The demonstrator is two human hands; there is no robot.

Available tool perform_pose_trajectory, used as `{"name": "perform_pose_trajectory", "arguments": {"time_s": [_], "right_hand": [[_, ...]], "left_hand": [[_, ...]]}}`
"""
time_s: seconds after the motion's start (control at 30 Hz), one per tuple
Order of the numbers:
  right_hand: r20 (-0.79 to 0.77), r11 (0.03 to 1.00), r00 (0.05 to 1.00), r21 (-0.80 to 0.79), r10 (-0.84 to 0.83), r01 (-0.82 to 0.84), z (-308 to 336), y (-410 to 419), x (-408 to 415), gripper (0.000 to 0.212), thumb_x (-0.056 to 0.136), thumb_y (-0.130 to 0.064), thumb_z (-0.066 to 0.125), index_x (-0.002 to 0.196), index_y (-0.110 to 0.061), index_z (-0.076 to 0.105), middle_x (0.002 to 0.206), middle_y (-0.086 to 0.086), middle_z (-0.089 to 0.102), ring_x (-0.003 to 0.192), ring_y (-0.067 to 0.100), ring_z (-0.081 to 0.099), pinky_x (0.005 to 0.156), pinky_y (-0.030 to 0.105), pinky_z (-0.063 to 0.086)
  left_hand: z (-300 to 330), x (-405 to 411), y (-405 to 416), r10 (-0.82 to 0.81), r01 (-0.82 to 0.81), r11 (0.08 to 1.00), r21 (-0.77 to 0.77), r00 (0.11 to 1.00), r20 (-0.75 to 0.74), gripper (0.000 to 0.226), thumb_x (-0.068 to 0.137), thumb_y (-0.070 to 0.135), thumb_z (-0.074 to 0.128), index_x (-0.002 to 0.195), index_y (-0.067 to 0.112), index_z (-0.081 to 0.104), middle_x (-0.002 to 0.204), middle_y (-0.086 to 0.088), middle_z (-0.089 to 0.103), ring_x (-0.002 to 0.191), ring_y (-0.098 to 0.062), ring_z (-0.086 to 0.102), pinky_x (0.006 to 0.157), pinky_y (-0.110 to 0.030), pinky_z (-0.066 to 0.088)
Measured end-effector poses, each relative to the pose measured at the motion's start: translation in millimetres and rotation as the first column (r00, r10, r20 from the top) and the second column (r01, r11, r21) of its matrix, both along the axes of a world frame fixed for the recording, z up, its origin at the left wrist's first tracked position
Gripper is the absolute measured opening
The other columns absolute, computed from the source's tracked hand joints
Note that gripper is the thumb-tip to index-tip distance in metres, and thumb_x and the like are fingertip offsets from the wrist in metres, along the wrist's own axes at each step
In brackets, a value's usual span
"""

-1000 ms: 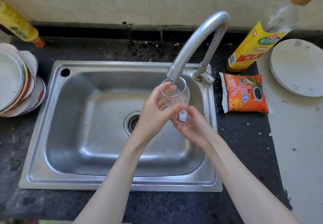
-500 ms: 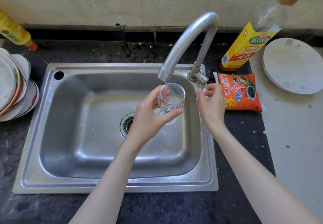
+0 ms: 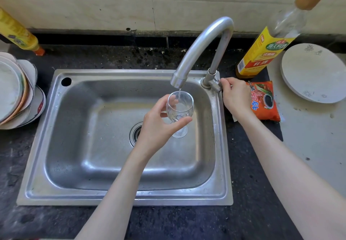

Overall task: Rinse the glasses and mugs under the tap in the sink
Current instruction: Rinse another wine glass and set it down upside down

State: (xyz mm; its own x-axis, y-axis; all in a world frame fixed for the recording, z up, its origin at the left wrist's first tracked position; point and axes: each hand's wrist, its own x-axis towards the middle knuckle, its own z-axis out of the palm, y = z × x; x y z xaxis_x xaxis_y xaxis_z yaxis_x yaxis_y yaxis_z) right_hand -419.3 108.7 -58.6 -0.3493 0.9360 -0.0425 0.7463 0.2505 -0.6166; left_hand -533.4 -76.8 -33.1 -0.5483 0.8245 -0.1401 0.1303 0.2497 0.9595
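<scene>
Head view shows the right hand (image 3: 235, 94) now off the glass (image 3: 179, 106), pinching the tap handle (image 3: 215, 87) at about 3 o'clock from the spout. The left hand (image 3: 159, 125) alone grips the stemmed glass upright over the sink (image 3: 89, 127), under a thin stream. Likely the water is being adjusted, so this glass's rinse may be ending.

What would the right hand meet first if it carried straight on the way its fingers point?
Probably nothing new: the right hand already pinches the tap handle, fingers pointing left. Past that stands the tap's upright pipe.
</scene>
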Motion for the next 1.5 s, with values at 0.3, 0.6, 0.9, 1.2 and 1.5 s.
{"name": "perform_pose_trajectory", "arguments": {"time_s": [0.3,0.6,0.9,1.2,1.5], "right_hand": [[-0.084,0.904,0.988,-0.420,-0.132,0.085,23.4,-92.2,17.9,0.030,0.095,-0.028,0.046,0.098,-0.006,0.065,0.089,0.009,0.067,0.081,0.020,0.059,0.069,0.026,0.042],[0.038,-0.147,0.698,-0.984,-0.715,-0.098,48.0,-171.4,3.3,0.020,0.088,-0.031,0.060,0.086,-0.011,0.062,0.088,0.002,0.065,0.079,0.016,0.059,0.064,0.028,0.041],[-0.215,0.353,0.718,-0.934,-0.662,0.046,67.7,-173.4,7.5,0.010,0.089,-0.027,0.060,0.093,-0.019,0.065,0.089,-0.005,0.067,0.089,0.013,0.059,0.070,0.028,0.037],[-0.466,0.951,0.879,-0.305,-0.103,-0.051,89.4,-167.7,19.3,0.011,0.082,-0.025,0.068,0.073,-0.030,0.064,0.082,-0.008,0.067,0.089,0.019,0.062,0.086,0.042,0.047],[-0.344,0.987,0.934,-0.089,0.098,-0.136,80.2,-172.1,59.8,0.013,0.079,-0.014,0.071,0.091,-0.011,0.072,0.092,0.001,0.066,0.091,0.020,0.056,0.087,0.043,0.042]], "left_hand": [[2.6,1.0,-25.8,0.153,-0.151,0.976,-0.158,0.988,0.006,0.049,0.061,0.043,0.075,0.104,0.036,0.052,0.107,0.014,0.062,0.092,-0.005,0.057,0.083,-0.025,0.044],[18.9,14.3,-64.7,0.159,-0.141,0.970,-0.196,0.984,0.083,0.053,0.058,0.042,0.079,0.102,0.034,0.051,0.113,0.000,0.054,0.099,-0.010,0.058,0.087,-0.025,0.046],[37.0,9.3,-89.2,-0.147,0.041,0.926,-0.375,0.955,-0.257,0.055,0.064,0.056,0.069,0.110,0.036,0.046,0.106,0.021,0.050,0.108,-0.003,0.041,0.086,-0.024,0.019],[27.6,13.1,-94.5,-0.407,0.083,0.852,-0.518,0.726,-0.554,0.076,0.080,0.063,0.030,0.144,0.023,0.024,0.150,0.005,0.028,0.140,-0.015,0.022,0.108,-0.040,0.011],[44.4,15.3,-121.1,-0.460,0.046,0.847,-0.529,0.561,-0.688,0.076,0.078,0.058,0.002,0.148,0.026,0.004,0.156,0.007,-0.003,0.140,-0.011,-0.016,0.113,-0.043,-0.009]]}}
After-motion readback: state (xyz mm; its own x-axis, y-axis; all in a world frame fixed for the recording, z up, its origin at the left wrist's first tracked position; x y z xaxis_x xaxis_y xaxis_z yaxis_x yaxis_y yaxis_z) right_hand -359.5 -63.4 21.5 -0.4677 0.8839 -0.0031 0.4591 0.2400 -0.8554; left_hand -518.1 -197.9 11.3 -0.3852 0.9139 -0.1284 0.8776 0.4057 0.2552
